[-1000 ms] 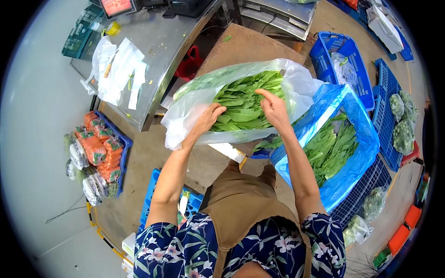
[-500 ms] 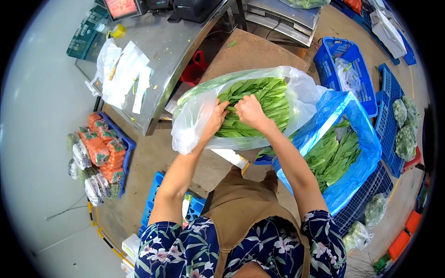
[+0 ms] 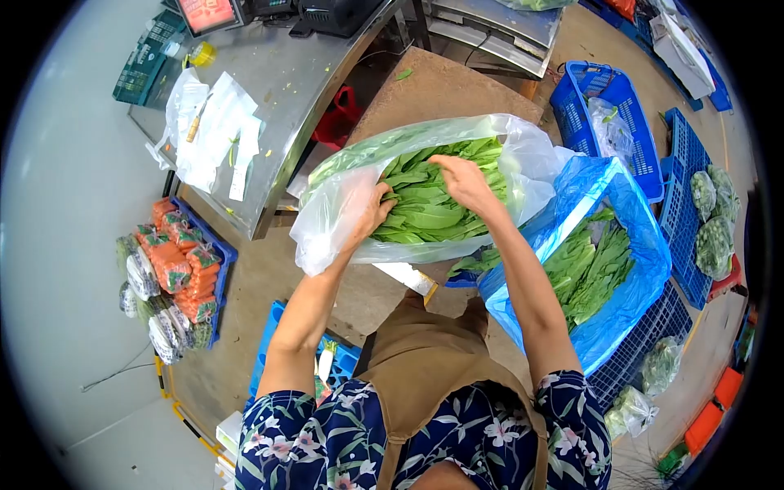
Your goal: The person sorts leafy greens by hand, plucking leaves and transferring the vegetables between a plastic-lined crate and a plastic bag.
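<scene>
A large clear plastic bag [image 3: 335,216] lies with its mouth wide, filled with long green leafy vegetables [image 3: 425,214]. My left hand [image 3: 376,210] is at the left side of the mouth, fingers resting against the leaves and partly hidden among them. Over the upper middle of the greens is my right hand [image 3: 464,181], its index finger stretched to the left and the other fingers partly hidden beneath. No leaf is visible in its grip. To the right, a blue plastic liner bag [image 3: 535,282] holds more of the same greens [image 3: 588,278].
The clear bag lies on a brown board [image 3: 449,86]. A metal table [image 3: 286,90] at the left bears white plastic bags [image 3: 216,135]. Bagged carrots [image 3: 171,261] sit in a blue crate on the floor. Another blue crate [image 3: 645,155] and a blue pallet [image 3: 690,220] stand at the right.
My right hand has risen slightly and moved right, away from my left hand, and its fingers have loosened from the leaves. My left hand has shifted slightly down and left.
</scene>
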Tool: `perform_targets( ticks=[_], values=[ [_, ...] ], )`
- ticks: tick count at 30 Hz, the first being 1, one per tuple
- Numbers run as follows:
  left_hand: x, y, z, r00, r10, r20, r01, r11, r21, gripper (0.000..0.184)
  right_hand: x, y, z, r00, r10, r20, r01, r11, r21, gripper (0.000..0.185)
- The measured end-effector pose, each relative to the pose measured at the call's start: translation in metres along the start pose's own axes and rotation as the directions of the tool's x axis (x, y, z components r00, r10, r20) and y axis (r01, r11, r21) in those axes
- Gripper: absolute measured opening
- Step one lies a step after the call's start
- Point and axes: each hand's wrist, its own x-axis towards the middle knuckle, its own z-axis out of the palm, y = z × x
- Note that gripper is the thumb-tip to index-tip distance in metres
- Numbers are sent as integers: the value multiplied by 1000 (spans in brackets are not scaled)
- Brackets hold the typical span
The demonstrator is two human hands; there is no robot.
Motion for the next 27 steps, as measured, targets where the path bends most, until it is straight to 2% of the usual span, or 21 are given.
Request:
perform_targets(
  ticks=[2, 3, 7, 10, 12, 14, 16, 18, 20, 22, 23, 24, 26, 27],
  values=[
    [-1, -7, 9, 1000, -4, -8, 3, 998, -68, 23, 18, 7, 25, 987, -152, 45, 159, 953, -258, 31],
    [0, -11, 13, 1000, -19, 11, 20, 994, -106, 23, 24, 3, 30, 988, -113, 107, 137, 958, -253, 33],
    [0, -24, 25, 996, -65, 55, 75, 978, -194, 27, 34, -4, 47, 956, -164, 243, 239, 916, -321, 33],
    [-9, -35, 42, 994, -107, 0, 105, 979, -175, 31, 28, -7, 48, 955, -269, 125, 285, 948, -142, 29],
    [-16, -50, 56, 984, -179, 15, 179, 970, -167, 32, 15, -15, 41, 945, -230, 232, 193, 966, 172, 25],
    [-14, -51, 52, 958, -280, 69, 288, 934, -211, 34, -6, -25, 28, 941, -158, 298, 11, 897, 441, 22],
    [-10, -61, 58, 940, -328, 89, 340, 917, -208, 35, -33, -21, 5, 937, -36, 347, -209, 739, 641, 21],
    [-7, -59, 60, 949, -308, 59, 314, 934, -170, 37, -53, -6, -16, 986, 95, 135, -158, 302, 940, 25],
    [-2, -44, 50, 962, -272, 28, 273, 948, -166, 40, -59, 0, -43, 978, 205, 41, -65, 111, 992, 26],
    [16, 19, 12, 980, -201, -18, 191, 954, -232, 41, -61, 45, -51, 986, 145, 82, -101, 130, 986, 28],
    [25, 46, -4, 990, -132, -44, 125, 982, -140, 41, -60, 59, -52, 988, 114, 106, -121, 137, 983, 29],
    [26, 52, -1, 998, -57, -14, 55, 991, -119, 41, -57, 57, -52, 972, 201, 120, -183, 335, 924, 30],
    [29, 61, 4, 994, 95, 48, -91, 992, -82, 42, -46, 37, -46, 925, 368, 91, -327, 655, 681, 34],
    [29, 63, 12, 995, 87, 42, -85, 995, -57, 39, -42, 28, -41, 970, 242, -31, -210, 893, 398, 37]
  ],
)
